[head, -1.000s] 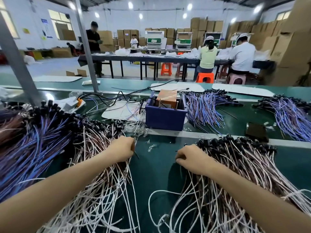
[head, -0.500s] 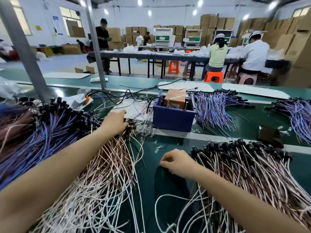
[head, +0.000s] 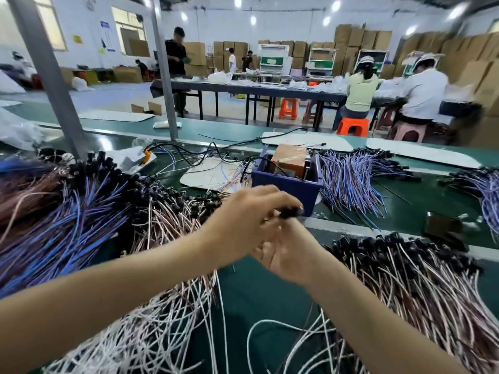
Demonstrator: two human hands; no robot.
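Note:
My left hand (head: 243,222) is raised over the middle of the green bench (head: 256,295) and pinches a black connector (head: 291,211) at its fingertips. My right hand (head: 293,259) sits just below and behind it, partly hidden and blurred, so I cannot tell its grip. A heap of pink-and-white wires with black connectors (head: 164,225) lies under my left forearm. A second heap of the same wires (head: 405,273) lies to the right of my right arm.
A blue bin (head: 286,186) holding a brown box stands just beyond my hands. Purple-blue wire bundles lie at the left (head: 67,228) and behind the bin (head: 348,182). A black flat object (head: 442,229) lies at the right. A grey post (head: 51,76) rises at the left.
My left hand has left the wire heap and swung right and up with a black connector. My right hand has lifted off the bench to meet it.

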